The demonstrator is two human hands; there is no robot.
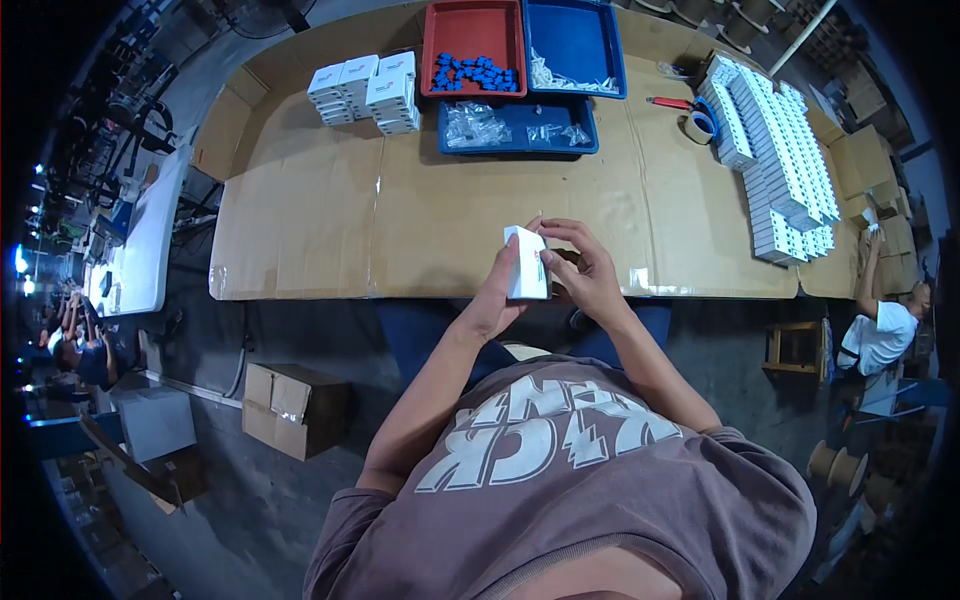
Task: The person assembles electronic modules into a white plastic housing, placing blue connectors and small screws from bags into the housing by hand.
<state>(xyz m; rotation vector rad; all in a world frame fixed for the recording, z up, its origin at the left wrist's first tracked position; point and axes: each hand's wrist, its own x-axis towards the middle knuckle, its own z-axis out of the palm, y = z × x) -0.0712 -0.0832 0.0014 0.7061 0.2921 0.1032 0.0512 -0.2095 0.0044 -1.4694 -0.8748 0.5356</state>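
Note:
Just above the table's front edge, my left hand (490,300) is closed around a small white cardboard box (521,262), its thumb along the near side. My right hand (588,270) holds the same box from the right, thumb and fingers bent at its right side and upper end. A small thin piece juts up at the box's far end, too small to name. The right fingertips are partly hidden behind the box, and what lies inside it does not show.
Ahead, a red tray (472,12) holds blue parts. A blue tray (575,40) holds white pieces, and a lower blue tray (520,149) clear plastic bags. White boxes are stacked at left (392,92) and right (790,150), beside tape (699,127) and red-handled scissors (672,102).

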